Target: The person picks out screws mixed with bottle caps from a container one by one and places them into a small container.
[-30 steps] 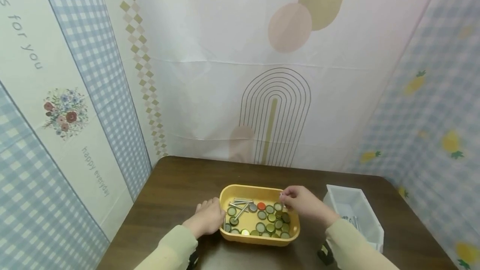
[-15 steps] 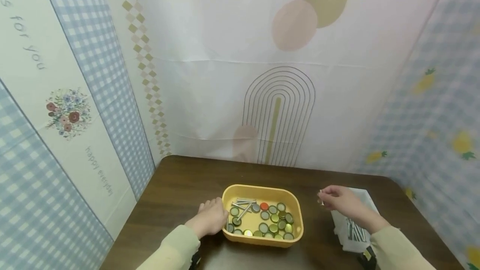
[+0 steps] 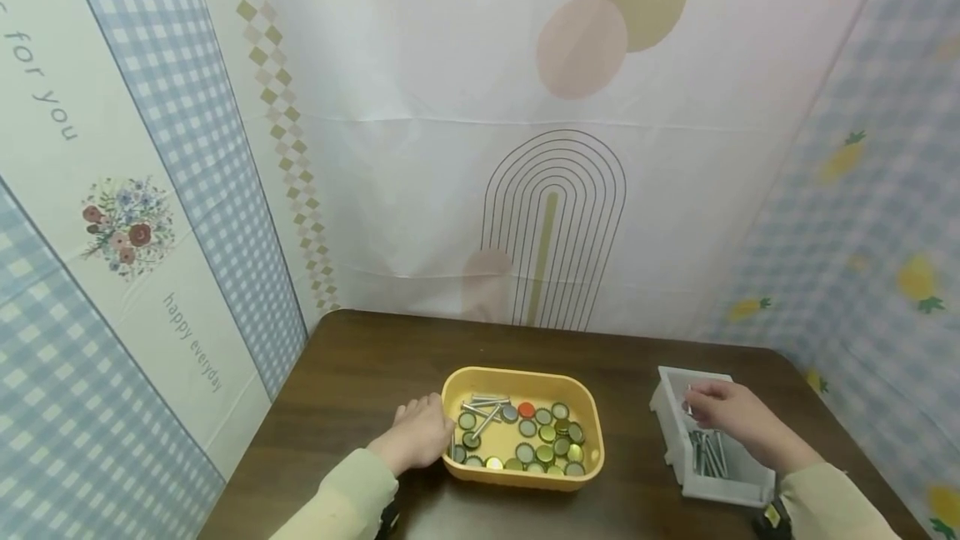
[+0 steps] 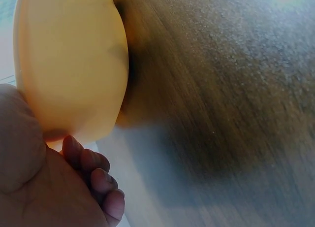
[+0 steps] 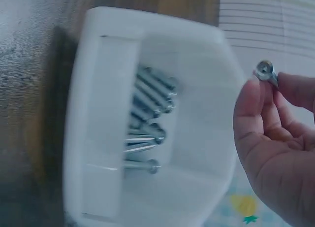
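Note:
At the left end of a yellow plastic tray [image 3: 525, 373], my left hand [image 3: 422, 433] holds the wall, fingers curled at its corner in the left wrist view. Bottle caps [image 3: 545, 453], mostly gold and silver with one red cap [image 3: 527, 410], lie in the tray alongside several silver bolts [image 3: 487, 422]. My right hand [image 3: 731, 413] is over a white open-fronted bin [image 3: 670, 423]. Between thumb and fingers it pinches a silver bolt [image 5: 266, 72], its round recessed head facing the wrist camera. More bolts [image 5: 150, 101] lie in a loose pile inside the bin.
Both containers stand on a dark brown wooden table [image 3: 375, 357], the bin to the right of the tray with a gap between them. A printed white cloth [image 3: 405, 215] hangs behind the table, and blue checked cloths hang at both sides.
My right hand has moved right from the tray to above the white bin, carrying the pinched bolt. The left hand has stayed at the tray's left end.

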{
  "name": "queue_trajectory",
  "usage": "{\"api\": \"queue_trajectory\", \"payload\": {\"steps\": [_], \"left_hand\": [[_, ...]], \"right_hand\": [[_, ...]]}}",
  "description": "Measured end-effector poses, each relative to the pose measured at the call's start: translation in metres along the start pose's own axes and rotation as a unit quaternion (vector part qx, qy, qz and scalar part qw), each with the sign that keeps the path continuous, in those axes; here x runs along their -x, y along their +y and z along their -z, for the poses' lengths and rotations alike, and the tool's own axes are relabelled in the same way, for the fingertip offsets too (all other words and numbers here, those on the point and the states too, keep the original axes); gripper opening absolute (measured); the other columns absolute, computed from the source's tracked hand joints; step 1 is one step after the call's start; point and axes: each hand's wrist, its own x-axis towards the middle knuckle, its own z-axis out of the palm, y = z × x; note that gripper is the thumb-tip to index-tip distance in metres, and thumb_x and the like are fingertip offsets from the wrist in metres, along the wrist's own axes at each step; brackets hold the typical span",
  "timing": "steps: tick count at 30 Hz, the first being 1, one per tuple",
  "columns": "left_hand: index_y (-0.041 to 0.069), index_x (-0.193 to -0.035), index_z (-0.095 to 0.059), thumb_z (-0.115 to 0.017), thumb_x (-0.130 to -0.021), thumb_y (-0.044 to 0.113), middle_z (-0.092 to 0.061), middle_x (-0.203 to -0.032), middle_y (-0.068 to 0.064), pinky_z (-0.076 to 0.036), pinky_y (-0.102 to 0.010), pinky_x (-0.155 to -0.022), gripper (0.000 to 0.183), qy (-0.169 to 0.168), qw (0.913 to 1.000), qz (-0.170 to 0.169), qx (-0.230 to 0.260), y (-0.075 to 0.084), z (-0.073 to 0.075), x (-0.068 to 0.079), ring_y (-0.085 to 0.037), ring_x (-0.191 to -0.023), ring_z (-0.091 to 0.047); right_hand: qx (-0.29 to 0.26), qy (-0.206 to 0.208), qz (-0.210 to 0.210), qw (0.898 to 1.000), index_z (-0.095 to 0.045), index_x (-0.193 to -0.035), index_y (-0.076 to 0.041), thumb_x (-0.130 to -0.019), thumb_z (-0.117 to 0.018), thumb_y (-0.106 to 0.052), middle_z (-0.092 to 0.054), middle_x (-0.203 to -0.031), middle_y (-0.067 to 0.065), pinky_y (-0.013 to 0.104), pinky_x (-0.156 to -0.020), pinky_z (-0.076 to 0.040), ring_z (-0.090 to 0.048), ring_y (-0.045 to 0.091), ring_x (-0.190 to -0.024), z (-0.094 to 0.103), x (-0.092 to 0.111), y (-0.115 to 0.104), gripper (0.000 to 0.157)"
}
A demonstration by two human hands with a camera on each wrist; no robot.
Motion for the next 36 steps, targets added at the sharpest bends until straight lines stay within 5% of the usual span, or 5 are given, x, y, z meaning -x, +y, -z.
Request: {"api": "queue_trajectory", "payload": {"steps": [6, 11, 22, 36], "left_hand": [[-0.005, -0.110, -0.052, -0.047, -0.095, 0.025, -0.052, -0.091, -0.010, -0.034, -0.048, -0.080, 0.034, -0.003, 1.0000, 0.003, 0.000, 0.000, 0.001, 0.000, -0.027, -0.087, -0.047], [-0.006, -0.112, -0.052, -0.047, -0.095, 0.025, -0.052, -0.094, -0.011, -0.033, -0.048, -0.080, 0.035, -0.008, 1.0000, 0.002, 0.003, -0.001, 0.000, 0.000, -0.028, -0.088, -0.047], [-0.006, -0.109, -0.052, -0.047, -0.094, 0.024, -0.051, -0.090, -0.010, -0.034, -0.048, -0.079, 0.033, -0.007, 0.9999, 0.002, 0.009, 0.000, 0.001, 0.001, -0.027, -0.085, -0.047], [-0.005, -0.108, -0.051, -0.045, -0.094, 0.024, -0.050, -0.090, -0.010, -0.033, -0.047, -0.078, 0.032, -0.008, 0.9999, -0.002, 0.006, 0.000, 0.002, 0.002, -0.027, -0.085, -0.046]], "right_hand": [[0.019, 0.039, -0.033, 0.999, -0.056, -0.114, 0.012, -0.099, -0.053, -0.025, -0.064, -0.097, 0.011, 0.039, -0.076, -0.052, -0.062, 0.018, -0.086, -0.004, -0.003, 0.017, 0.039], [0.056, 0.056, -0.042, 0.996, -0.061, -0.097, 0.006, -0.096, -0.053, -0.020, -0.060, -0.082, 0.006, 0.035, -0.068, -0.047, -0.056, 0.018, -0.077, -0.013, -0.004, 0.027, 0.027], [0.059, 0.051, -0.068, 0.995, -0.061, -0.092, 0.007, -0.089, -0.054, -0.010, -0.057, -0.075, 0.005, 0.033, -0.062, -0.048, -0.056, 0.018, -0.070, -0.026, -0.007, 0.047, 0.019], [0.068, 0.036, -0.086, 0.993, -0.059, -0.097, 0.009, -0.091, -0.053, -0.012, -0.058, -0.082, 0.008, 0.034, -0.064, -0.049, -0.057, 0.020, -0.074, -0.028, -0.006, 0.044, 0.023]]}}
